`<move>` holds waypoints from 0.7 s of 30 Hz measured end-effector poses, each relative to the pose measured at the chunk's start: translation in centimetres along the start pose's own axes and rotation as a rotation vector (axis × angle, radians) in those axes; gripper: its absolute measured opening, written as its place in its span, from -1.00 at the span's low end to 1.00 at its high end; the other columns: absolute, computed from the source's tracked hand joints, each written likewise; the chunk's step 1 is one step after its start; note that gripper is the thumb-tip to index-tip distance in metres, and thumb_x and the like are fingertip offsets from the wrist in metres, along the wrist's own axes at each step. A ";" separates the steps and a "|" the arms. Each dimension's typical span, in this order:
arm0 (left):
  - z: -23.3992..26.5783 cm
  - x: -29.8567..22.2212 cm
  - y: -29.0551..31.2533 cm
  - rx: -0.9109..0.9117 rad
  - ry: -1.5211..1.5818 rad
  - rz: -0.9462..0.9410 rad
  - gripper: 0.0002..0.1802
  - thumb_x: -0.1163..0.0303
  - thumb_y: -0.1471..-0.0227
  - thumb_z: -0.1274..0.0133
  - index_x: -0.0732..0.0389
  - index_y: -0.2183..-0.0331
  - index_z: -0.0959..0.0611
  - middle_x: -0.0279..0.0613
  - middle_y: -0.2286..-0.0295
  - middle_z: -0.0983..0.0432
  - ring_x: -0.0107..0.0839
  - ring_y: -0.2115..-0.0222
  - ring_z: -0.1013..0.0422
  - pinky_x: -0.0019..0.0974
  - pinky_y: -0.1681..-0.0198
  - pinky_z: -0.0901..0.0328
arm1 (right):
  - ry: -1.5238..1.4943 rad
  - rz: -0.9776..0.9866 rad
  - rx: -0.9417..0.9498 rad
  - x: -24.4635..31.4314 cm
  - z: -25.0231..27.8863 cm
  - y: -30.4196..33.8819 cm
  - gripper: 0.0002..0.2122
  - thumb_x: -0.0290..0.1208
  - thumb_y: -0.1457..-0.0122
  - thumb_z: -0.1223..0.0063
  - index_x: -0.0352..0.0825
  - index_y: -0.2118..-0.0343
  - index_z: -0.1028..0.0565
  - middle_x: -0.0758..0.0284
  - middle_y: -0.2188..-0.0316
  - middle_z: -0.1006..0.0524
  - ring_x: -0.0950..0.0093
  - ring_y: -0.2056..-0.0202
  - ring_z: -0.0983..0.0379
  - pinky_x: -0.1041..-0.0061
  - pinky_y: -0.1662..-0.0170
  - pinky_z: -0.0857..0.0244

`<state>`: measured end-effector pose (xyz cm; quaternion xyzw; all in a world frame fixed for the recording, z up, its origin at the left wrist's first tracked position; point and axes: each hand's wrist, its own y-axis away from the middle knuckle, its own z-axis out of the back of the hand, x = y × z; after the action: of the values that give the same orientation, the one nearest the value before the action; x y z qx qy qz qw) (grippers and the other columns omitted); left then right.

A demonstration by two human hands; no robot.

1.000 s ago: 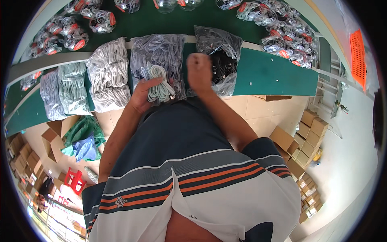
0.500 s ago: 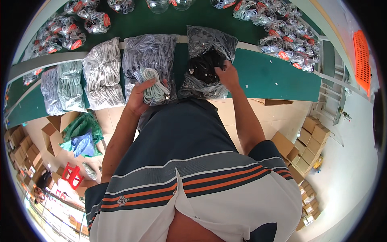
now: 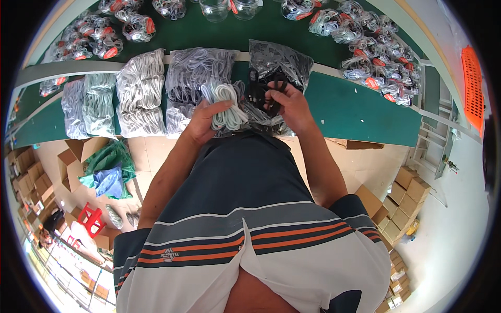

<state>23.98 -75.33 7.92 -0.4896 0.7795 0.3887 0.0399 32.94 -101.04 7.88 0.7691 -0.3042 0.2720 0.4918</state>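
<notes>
My left hand (image 3: 206, 121) is closed round a bunch of coiled cables (image 3: 228, 110), pale green and white with some grey ones. In my right hand (image 3: 291, 108) a black coiled cable (image 3: 276, 89) is pinched between thumb and fingers. It is just above an opened clear bag (image 3: 282, 55) of black cables, whose plastic is crumpled toward my body. Behind my left hand lies a clear bag of grey-lilac cables (image 3: 201, 68). The two hands are close together at the table's near edge.
Bags of white cables (image 3: 141, 88), pale green cables (image 3: 99, 107) and grey cables (image 3: 74, 109) lie to the left. Round clear jars packed with cables (image 3: 360, 41) crowd both back corners of the green table (image 3: 360, 109). Two clear jars (image 3: 214, 9) stand at the back. Cartons (image 3: 407, 195) are stacked on the floor.
My right hand has drawn a black cable up out of the bag and leftward. My left hand, with its cable bunch, has moved right toward it. The view has shifted slightly.
</notes>
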 end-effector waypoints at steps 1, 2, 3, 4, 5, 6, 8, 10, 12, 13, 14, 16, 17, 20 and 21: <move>0.0 0.1 -0.2 0.022 -0.020 -0.014 -0.61 0.52 -0.19 -0.17 0.38 -0.05 -0.58 0.00 0.16 -0.68 -0.24 0.22 -0.66 -0.29 0.11 -0.56 | 0.023 -0.024 0.023 -0.3 -0.7 0.3 -0.78 -0.48 -0.32 -0.15 -0.37 0.01 -0.58 0.32 0.28 -0.63 0.53 0.32 -0.51 0.56 0.21 -0.39; 0.2 0.1 -0.2 0.043 -0.039 -0.027 -0.61 0.52 -0.19 -0.17 0.37 -0.05 -0.58 -0.01 0.17 -0.69 -0.26 0.24 -0.67 -0.30 0.13 -0.57 | 0.046 -0.048 0.046 -0.7 -1.4 0.4 -0.80 -0.46 -0.33 -0.15 -0.37 0.03 -0.59 0.33 0.29 -0.64 0.53 0.33 -0.50 0.57 0.22 -0.38; 0.3 0.3 -0.2 0.043 -0.040 -0.023 -0.61 0.52 -0.19 -0.17 0.37 -0.05 -0.58 -0.01 0.17 -0.69 -0.26 0.24 -0.67 -0.30 0.13 -0.57 | 0.044 -0.049 0.043 -1.2 -1.8 0.6 -0.80 -0.46 -0.33 -0.15 -0.37 0.03 -0.59 0.33 0.29 -0.64 0.53 0.33 -0.50 0.57 0.22 -0.38; 0.5 0.6 -0.1 0.053 -0.045 -0.007 -0.61 0.53 -0.18 -0.17 0.37 -0.05 -0.58 -0.02 0.18 -0.69 -0.27 0.26 -0.66 -0.31 0.14 -0.56 | 0.112 -0.057 0.076 -1.8 -2.1 0.8 -0.79 -0.46 -0.35 -0.13 -0.37 0.01 -0.58 0.31 0.26 -0.64 0.53 0.31 -0.51 0.57 0.19 -0.39; 0.6 0.8 -0.3 0.066 -0.052 0.009 -0.62 0.53 -0.18 -0.17 0.36 -0.04 -0.58 -0.03 0.19 -0.69 -0.28 0.28 -0.66 -0.32 0.16 -0.56 | 0.180 -0.062 0.107 -2.2 -2.3 0.8 -0.78 -0.46 -0.36 -0.11 -0.37 -0.01 -0.57 0.29 0.23 -0.64 0.53 0.30 -0.52 0.58 0.15 -0.40; 0.7 1.0 -0.4 0.078 -0.058 0.024 -0.62 0.54 -0.18 -0.17 0.36 -0.04 -0.58 -0.04 0.21 -0.69 -0.29 0.31 -0.66 -0.33 0.18 -0.56 | 0.249 -0.067 0.139 -2.6 -2.5 0.8 -0.78 -0.46 -0.38 -0.10 -0.38 -0.03 -0.56 0.28 0.20 -0.64 0.52 0.28 -0.53 0.59 0.11 -0.41; 0.9 1.2 -0.4 0.093 -0.065 0.046 -0.63 0.54 -0.17 -0.17 0.36 -0.03 -0.58 -0.05 0.22 -0.69 -0.30 0.33 -0.66 -0.34 0.20 -0.56 | 0.314 -0.073 0.165 -3.3 -2.6 0.7 -0.77 -0.46 -0.40 -0.08 -0.38 -0.05 -0.55 0.26 0.17 -0.64 0.52 0.26 -0.54 0.60 0.07 -0.42; 1.2 1.5 0.1 0.070 -0.047 0.059 -0.64 0.55 -0.17 -0.16 0.35 -0.02 -0.59 -0.06 0.23 -0.69 -0.31 0.33 -0.65 -0.34 0.21 -0.55 | 0.417 -0.038 0.117 -3.9 -2.5 0.5 -0.76 -0.40 -0.41 -0.03 -0.41 -0.02 -0.55 0.23 0.18 -0.64 0.48 0.28 -0.54 0.54 0.14 -0.40; 1.4 1.8 0.5 0.047 -0.028 0.070 -0.66 0.55 -0.17 -0.15 0.34 -0.01 -0.60 -0.07 0.23 -0.68 -0.31 0.34 -0.65 -0.34 0.21 -0.55 | 0.521 -0.004 0.070 -4.5 -2.4 0.3 -0.73 -0.34 -0.42 0.02 -0.44 0.01 -0.55 0.20 0.19 -0.64 0.44 0.29 -0.53 0.47 0.20 -0.38; 1.3 2.0 0.6 0.048 -0.029 0.074 -0.66 0.55 -0.17 -0.15 0.34 -0.01 -0.60 -0.07 0.23 -0.68 -0.31 0.34 -0.65 -0.34 0.21 -0.55 | 0.519 -0.005 0.067 -5.2 -2.8 0.2 -0.73 -0.34 -0.42 0.02 -0.44 0.01 -0.55 0.20 0.19 -0.64 0.44 0.29 -0.53 0.47 0.20 -0.38; 1.2 2.2 0.5 0.039 -0.005 0.072 -0.66 0.55 -0.18 -0.15 0.34 0.00 -0.60 -0.07 0.23 -0.68 -0.31 0.33 -0.64 -0.34 0.21 -0.55 | 0.496 0.064 0.044 -6.2 -3.5 0.2 -0.73 -0.33 -0.43 0.04 -0.45 0.04 -0.55 0.18 0.19 -0.63 0.40 0.28 -0.53 0.43 0.19 -0.38; 1.0 2.6 0.4 0.022 0.045 0.066 -0.67 0.54 -0.18 -0.15 0.34 0.00 -0.59 -0.07 0.23 -0.67 -0.32 0.33 -0.64 -0.33 0.21 -0.55 | 0.452 0.202 -0.003 -8.1 -4.9 0.4 -0.70 -0.30 -0.44 0.09 -0.46 0.10 -0.56 0.12 0.18 -0.62 0.31 0.26 -0.52 0.35 0.17 -0.38; 0.9 2.8 0.4 0.014 0.070 0.063 -0.67 0.54 -0.18 -0.15 0.35 0.01 -0.59 -0.07 0.23 -0.67 -0.32 0.33 -0.64 -0.33 0.21 -0.55 | 0.429 0.271 -0.026 -8.5 -5.1 0.4 -0.69 -0.29 -0.44 0.12 -0.47 0.13 -0.57 0.09 0.18 -0.62 0.27 0.25 -0.52 0.32 0.16 -0.37; 1.8 2.2 0.4 0.097 0.098 0.094 -0.66 0.52 -0.19 -0.14 0.35 -0.01 -0.59 -0.04 0.20 -0.67 -0.28 0.28 -0.65 -0.30 0.17 -0.55 | 0.689 0.261 0.082 -8.2 -4.4 0.3 -0.69 -0.29 -0.44 0.14 -0.46 0.15 -0.55 0.05 0.18 -0.60 0.19 0.22 -0.50 0.25 0.13 -0.37; 2.1 1.9 0.4 0.138 0.111 0.108 -0.65 0.52 -0.19 -0.14 0.36 -0.01 -0.59 -0.02 0.19 -0.67 -0.26 0.26 -0.65 -0.29 0.15 -0.56 | 0.818 0.256 0.138 -7.9 -4.1 0.1 -0.69 -0.29 -0.43 0.15 -0.46 0.16 -0.54 0.03 0.19 -0.59 0.14 0.21 -0.50 0.22 0.12 -0.36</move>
<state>22.06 -75.25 5.83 -0.4637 0.8307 0.3079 0.0096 27.09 -95.67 3.77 0.5852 -0.1585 0.6327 0.4817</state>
